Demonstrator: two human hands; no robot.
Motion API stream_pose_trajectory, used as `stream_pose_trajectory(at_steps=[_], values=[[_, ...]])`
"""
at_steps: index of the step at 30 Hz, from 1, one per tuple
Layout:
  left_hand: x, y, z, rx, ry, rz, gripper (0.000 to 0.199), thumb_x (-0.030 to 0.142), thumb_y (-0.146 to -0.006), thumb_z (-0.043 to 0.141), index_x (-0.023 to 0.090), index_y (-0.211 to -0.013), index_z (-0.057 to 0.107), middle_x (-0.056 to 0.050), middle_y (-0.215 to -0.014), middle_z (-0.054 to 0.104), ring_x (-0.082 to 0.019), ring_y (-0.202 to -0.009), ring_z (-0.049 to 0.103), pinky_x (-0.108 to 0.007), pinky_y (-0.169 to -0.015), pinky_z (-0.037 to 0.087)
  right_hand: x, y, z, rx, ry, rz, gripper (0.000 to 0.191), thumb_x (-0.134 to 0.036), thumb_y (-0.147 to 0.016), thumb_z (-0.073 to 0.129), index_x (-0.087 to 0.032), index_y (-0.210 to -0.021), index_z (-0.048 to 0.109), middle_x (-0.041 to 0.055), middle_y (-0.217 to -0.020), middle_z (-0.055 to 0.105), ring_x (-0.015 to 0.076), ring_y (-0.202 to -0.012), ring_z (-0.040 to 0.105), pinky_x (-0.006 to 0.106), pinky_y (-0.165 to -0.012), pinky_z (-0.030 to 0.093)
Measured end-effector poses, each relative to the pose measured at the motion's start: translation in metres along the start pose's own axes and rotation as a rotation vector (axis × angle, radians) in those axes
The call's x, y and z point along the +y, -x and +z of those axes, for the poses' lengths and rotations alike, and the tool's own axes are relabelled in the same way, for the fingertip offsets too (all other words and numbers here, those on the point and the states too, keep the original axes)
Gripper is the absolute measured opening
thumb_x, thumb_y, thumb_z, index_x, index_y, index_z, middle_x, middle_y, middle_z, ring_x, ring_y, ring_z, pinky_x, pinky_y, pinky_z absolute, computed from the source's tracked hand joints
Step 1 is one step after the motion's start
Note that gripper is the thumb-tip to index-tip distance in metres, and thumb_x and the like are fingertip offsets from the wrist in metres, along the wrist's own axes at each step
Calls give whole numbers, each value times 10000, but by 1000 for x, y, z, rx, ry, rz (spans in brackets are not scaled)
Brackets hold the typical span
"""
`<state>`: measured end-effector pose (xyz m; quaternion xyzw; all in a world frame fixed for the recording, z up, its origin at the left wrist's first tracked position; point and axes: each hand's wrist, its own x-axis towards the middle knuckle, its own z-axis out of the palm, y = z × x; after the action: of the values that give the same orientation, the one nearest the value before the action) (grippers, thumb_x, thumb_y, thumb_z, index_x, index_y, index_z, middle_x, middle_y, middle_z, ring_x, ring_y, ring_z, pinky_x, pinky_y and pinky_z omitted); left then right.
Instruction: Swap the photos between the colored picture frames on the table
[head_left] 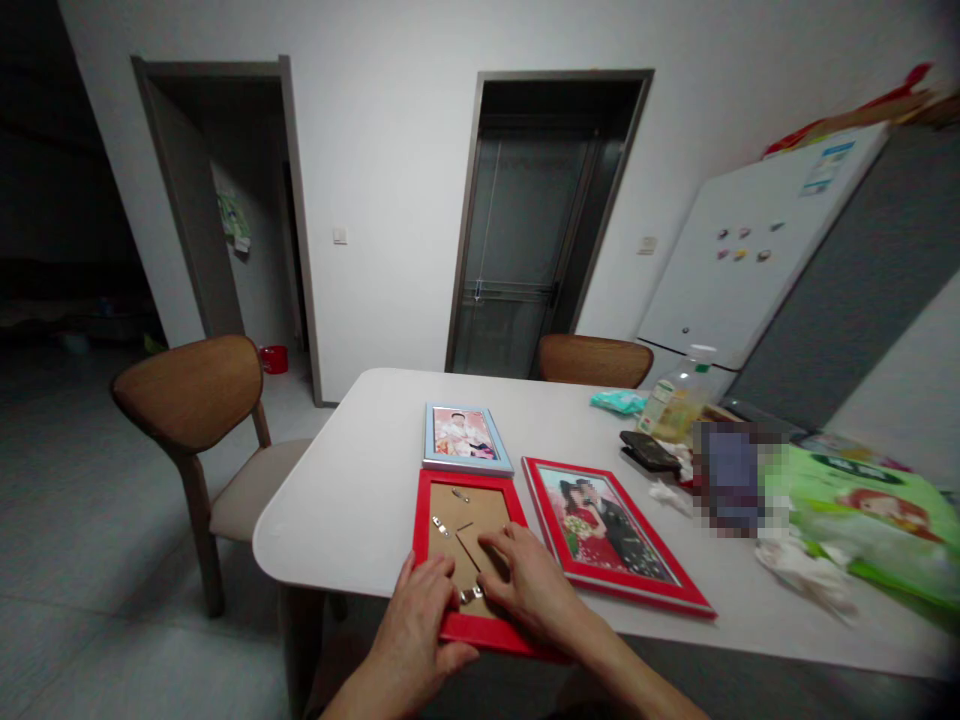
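Observation:
A red picture frame [422, 516] lies face down at the table's near edge, showing its brown backing board [442, 560] with small metal clips and a thin dark stand outline. My left hand [420, 610] grips the frame's lower left side, its fingers over the border and its thumb at the near edge. On the right part of the backing rests my right hand [529, 575], fingers apart, its thumb beside the lower metal clip [471, 595]. Just beyond is a blue picture frame [469, 467], face up. A larger red photo frame [637, 580] with a couple's picture lies to the right.
On the white table [352, 480], the right side holds a plastic bottle [675, 398], a black wallet-like item [649, 452], crumpled tissues [806, 570] and a green tissue pack [877, 510]. Wooden chairs [191, 390] stand left and behind. A white fridge [757, 240] is at right.

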<state>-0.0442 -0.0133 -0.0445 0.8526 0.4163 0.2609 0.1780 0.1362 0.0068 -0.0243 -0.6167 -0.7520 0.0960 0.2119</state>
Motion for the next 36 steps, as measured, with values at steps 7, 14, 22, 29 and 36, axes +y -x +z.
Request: stream_pose_trajectory(at_steps=[7,14,22,29,36], values=[[-3,0,-1,96,178,-55,494,259,-642,620,147,-1096,460,-178,-1315,325,-283,-1209,292,-486,-970,271,-3,-12,-4,-12,-71,50,454,-233,-581,527,-137,-1023,570,100,-938,589,195,-864,515,257,-742,375],[4,-8,-7,181,477,-241,519,226,-679,546,153,-1169,394,-137,-1253,424,-242,-1157,382,-404,-975,289,-11,-11,-28,7,-47,67,378,-234,-591,524,-139,-948,605,88,-873,597,197,-829,526,273,-729,388],[-15,-23,-39,347,1091,-474,537,368,-643,596,171,-1100,397,-27,-786,644,-177,-637,625,-281,-579,491,-43,-7,-36,72,-222,-117,337,-280,-684,514,-186,-1003,563,60,-916,563,163,-850,512,260,-752,397],[-81,-5,-78,321,903,-634,501,333,-596,602,182,-1037,419,0,-730,624,-151,-569,609,-241,-516,464,18,-7,-20,49,114,148,337,-260,-729,452,-117,-1017,553,130,-945,581,210,-885,524,295,-780,368],[-109,-10,-87,273,346,-609,408,285,-616,553,175,-1004,487,-7,-709,609,-213,-692,603,-317,-640,453,23,-15,-10,-41,279,236,349,-192,-726,412,-136,-1061,493,139,-871,613,236,-789,575,299,-653,382]])
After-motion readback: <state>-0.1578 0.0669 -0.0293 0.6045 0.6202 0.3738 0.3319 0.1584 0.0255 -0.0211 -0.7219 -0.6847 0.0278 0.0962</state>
